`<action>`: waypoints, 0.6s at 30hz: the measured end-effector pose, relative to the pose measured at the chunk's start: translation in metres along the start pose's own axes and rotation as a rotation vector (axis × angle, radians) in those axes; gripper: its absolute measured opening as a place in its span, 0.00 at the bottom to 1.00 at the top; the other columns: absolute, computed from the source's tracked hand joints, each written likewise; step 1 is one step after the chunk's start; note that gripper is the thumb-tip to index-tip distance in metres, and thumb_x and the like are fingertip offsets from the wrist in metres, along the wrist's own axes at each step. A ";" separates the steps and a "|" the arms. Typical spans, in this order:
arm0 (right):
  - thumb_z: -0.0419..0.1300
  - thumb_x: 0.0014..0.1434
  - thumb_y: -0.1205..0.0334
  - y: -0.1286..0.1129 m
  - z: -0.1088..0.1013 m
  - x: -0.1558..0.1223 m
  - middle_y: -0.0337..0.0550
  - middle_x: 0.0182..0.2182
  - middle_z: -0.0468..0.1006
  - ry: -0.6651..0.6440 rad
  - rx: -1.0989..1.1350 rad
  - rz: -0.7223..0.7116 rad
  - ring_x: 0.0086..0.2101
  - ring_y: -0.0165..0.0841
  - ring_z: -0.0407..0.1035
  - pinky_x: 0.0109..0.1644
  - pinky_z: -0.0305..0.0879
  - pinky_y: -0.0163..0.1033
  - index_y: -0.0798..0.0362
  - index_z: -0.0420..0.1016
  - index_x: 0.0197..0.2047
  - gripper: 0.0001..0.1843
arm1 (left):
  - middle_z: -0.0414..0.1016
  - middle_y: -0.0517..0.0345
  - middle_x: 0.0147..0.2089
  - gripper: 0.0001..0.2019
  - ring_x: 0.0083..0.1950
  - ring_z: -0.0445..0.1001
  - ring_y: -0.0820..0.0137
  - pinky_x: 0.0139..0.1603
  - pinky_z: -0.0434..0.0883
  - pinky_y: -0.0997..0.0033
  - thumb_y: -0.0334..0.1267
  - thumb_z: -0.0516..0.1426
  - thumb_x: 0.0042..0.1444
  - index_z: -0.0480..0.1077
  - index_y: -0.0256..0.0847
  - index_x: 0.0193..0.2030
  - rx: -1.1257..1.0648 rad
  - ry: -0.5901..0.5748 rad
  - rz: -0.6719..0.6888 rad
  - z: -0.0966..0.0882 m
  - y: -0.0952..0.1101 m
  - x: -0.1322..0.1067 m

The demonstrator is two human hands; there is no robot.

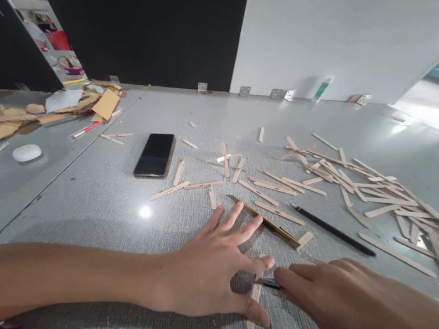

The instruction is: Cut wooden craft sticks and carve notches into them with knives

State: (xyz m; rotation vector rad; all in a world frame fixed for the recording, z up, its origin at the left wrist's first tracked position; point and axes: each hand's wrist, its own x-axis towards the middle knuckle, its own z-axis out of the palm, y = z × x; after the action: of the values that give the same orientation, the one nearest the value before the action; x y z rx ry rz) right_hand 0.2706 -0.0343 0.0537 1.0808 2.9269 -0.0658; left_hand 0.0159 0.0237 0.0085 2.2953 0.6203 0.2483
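Between thumb and forefinger of the left hand (203,271): knife (270,283) against wooden stick (257,293)

The left hand lies palm down, fingers spread, thumb and forefinger apparently pinning the wooden stick either side of the blade. The right hand (341,290) is curled around the knife, its handle mostly hidden. A gold cutter (276,229) lies at the left fingertips. Cleaner cutting probably calls for firm pinning, light repeated strokes and both digits clear of the blade's path.

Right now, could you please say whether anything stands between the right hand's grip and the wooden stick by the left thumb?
Only the blade in the grip of the right hand stands between, its tip at the stick; the left thumb and index finger flank that spot.
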 end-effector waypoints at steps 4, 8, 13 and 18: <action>0.59 0.58 0.81 0.004 -0.007 0.014 0.36 0.30 0.85 -0.129 0.217 0.165 0.27 0.34 0.81 0.31 0.74 0.35 0.45 0.83 0.43 0.22 | 0.30 0.56 0.85 0.38 0.82 0.18 0.39 0.77 0.31 0.23 0.71 0.61 0.60 0.69 0.58 0.73 0.013 -0.012 0.008 0.000 0.000 0.000; 0.59 0.67 0.75 0.006 -0.017 0.023 0.33 0.29 0.85 -0.168 0.291 0.160 0.25 0.31 0.81 0.28 0.70 0.33 0.41 0.84 0.45 0.19 | 0.30 0.56 0.85 0.38 0.82 0.20 0.39 0.78 0.31 0.24 0.71 0.60 0.60 0.69 0.58 0.73 0.025 0.010 0.011 0.001 0.001 0.000; 0.57 0.50 0.84 0.006 -0.015 0.013 0.36 0.34 0.88 -0.023 -0.026 -0.057 0.30 0.35 0.83 0.35 0.77 0.38 0.50 0.82 0.45 0.26 | 0.32 0.54 0.85 0.40 0.82 0.19 0.38 0.78 0.31 0.24 0.70 0.62 0.59 0.68 0.56 0.74 0.001 0.008 -0.006 0.001 -0.001 0.000; 0.52 0.54 0.81 0.002 -0.006 -0.002 0.42 0.37 0.88 0.180 -0.345 -0.228 0.34 0.40 0.83 0.37 0.77 0.45 0.53 0.77 0.53 0.27 | 0.32 0.53 0.85 0.41 0.83 0.20 0.39 0.78 0.31 0.25 0.69 0.63 0.59 0.67 0.54 0.75 -0.020 0.023 0.006 0.003 -0.003 -0.001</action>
State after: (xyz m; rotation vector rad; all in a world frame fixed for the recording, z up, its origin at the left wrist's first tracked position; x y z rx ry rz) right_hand 0.2738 -0.0335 0.0602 0.7361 3.0412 0.5381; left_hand 0.0151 0.0236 0.0046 2.2784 0.6197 0.2824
